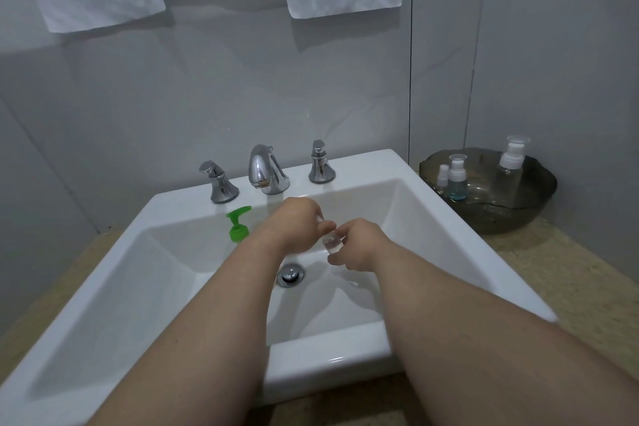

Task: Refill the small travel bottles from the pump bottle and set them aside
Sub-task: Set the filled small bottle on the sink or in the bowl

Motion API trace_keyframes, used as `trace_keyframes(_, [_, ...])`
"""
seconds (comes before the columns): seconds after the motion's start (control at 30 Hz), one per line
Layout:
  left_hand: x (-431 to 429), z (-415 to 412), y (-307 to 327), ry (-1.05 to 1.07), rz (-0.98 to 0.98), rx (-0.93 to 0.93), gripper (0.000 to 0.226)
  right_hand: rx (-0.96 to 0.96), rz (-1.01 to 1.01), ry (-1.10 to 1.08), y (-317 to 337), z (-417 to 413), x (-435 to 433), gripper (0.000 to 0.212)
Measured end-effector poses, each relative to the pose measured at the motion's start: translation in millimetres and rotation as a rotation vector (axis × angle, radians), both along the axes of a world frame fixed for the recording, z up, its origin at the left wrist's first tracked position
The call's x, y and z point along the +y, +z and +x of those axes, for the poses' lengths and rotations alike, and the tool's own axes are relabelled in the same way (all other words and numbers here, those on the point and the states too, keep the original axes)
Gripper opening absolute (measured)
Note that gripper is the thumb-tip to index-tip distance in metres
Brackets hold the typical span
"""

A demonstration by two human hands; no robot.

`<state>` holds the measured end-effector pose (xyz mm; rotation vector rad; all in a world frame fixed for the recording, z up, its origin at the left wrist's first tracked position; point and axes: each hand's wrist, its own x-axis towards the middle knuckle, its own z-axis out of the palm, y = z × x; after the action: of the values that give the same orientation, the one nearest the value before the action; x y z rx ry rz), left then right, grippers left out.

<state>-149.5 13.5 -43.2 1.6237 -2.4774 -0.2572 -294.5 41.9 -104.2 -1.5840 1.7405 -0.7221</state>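
The right hand (359,247) is curling its fingers round a small clear travel bottle (332,242), holding it just above and to the right of the drain (290,275). The left hand (299,225) is closing thumb and fingertips on the bottle's top from the left. Whether it is pinching a cap or the bare neck is too blurred to tell. The bottle's long axis is running close to vertical, top uppermost.

The pump bottle (238,223) is standing behind and to the left of the drain, nearer the left hand. Only its glossy green plastic pump head is showing plainly. Filling will likely mean carrying the bottle's mouth leftward under that nozzle.

Well to the right of the drain and behind it, off the smooth white sink (114,332), a smoky glass bowl (484,218) is holding three white-topped bottles, one with blue liquid (457,183).
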Motion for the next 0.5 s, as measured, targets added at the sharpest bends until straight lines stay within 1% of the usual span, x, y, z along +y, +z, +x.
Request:
trace_keyframes(0.13, [0.8, 2.0, -1.7, -0.036, 0.031, 0.084, 0.011, 0.016, 0.007, -0.008, -1.4, 0.7, -2.5, 0.026])
trace_keyframes(0.3, [-0.4, 2.4, -3.5, -0.054, 0.058, 0.206, 0.021, 0.005, 0.019, -0.025, -4.5, 0.4, -5.7, 0.029])
trace_keyframes(0.43, [-2.0, 3.7, -6.5, -0.035, 0.083, 0.319, 0.020, 0.013, 0.017, -0.017, -5.7, 1.2, -6.6, 0.027])
trace_keyframes(0.5, [-3.4, 3.6, -8.7, -0.021, 0.071, 0.326, 0.020, 0.026, 0.019, -0.008, -5.6, 1.2, -6.6, 0.026])
